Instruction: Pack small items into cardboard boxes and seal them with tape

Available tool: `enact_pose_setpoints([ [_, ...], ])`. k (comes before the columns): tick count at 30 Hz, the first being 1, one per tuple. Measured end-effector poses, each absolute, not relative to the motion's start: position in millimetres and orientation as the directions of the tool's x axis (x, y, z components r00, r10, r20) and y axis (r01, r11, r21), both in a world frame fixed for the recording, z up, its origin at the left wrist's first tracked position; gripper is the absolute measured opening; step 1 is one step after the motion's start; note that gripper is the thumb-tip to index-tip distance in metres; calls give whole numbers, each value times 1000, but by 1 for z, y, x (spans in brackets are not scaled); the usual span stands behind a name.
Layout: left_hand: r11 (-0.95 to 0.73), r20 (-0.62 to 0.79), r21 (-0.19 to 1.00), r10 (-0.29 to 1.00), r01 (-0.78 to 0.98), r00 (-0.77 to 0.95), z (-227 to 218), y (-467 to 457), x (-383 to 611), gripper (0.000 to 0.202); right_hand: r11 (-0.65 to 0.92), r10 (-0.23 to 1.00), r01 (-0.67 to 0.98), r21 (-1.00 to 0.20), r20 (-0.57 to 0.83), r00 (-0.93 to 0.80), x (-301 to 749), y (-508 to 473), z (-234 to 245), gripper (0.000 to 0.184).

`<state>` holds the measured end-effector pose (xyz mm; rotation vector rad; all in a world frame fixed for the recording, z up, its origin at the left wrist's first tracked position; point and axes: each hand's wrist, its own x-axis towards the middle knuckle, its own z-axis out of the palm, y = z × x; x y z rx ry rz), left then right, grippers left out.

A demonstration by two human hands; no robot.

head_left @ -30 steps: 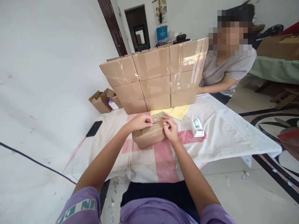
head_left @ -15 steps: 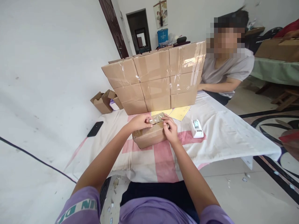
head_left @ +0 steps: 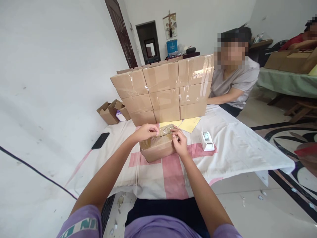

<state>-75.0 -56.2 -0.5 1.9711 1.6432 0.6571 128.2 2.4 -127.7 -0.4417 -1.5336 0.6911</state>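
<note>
A brown cardboard box (head_left: 158, 152) lies on the table in front of me, with clear, shiny tape over its top. My left hand (head_left: 146, 132) is closed above the box's left part, thumb and fingers pinched at one end of a strip of packing tape (head_left: 165, 130). At the right end of the box, my right hand (head_left: 180, 142) is closed with bent fingers on the strip's other end. Its thumb rests near the box's upper edge. The strip stretches between both hands, and the fingertips partly hide its ends.
A wall of stacked, taped cartons (head_left: 164, 89) stands behind the box. Yellow sheets (head_left: 190, 124) lie before it. A white device with a small screen (head_left: 207, 141) is right, a black phone (head_left: 100, 140) left, near open cartons (head_left: 109, 113). A co-worker (head_left: 232, 79) sits beyond the table.
My left hand has shifted slightly left along the tape strip. My right hand keeps its place on the box. The whole view has tilted up a little.
</note>
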Motion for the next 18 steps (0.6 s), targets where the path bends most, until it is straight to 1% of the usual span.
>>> enact_pose_setpoints([
  [3, -113, -7, 684, 987, 721, 161, -1, -60, -78, 21, 742, 651, -136, -657, 754, -87, 128, 3, -129, 13],
  [6, -50, -31, 694, 995, 718, 100, 3, -67, -86, 30, 736, 660, -135, -664, 747, -80, 128, 3, -130, 13],
  [8, -29, -44, 695, 996, 719, 82, 9, -74, -94, 26, 735, 660, -138, -664, 747, -80, 128, 2, -130, 13],
  [11, -24, -87, 702, 989, 711, 120, 18, -84, -109, 15, 734, 660, -146, -664, 747, -80, 128, 1, -129, 13],
  [15, -9, -165, 715, 970, 699, 181, 22, -95, -124, 12, 734, 659, -158, -660, 749, -68, 127, 2, -129, 13],
  [18, 1, -181, 717, 966, 697, 185, 20, -98, -126, 12, 738, 655, -163, -655, 753, -63, 127, 3, -130, 12],
])
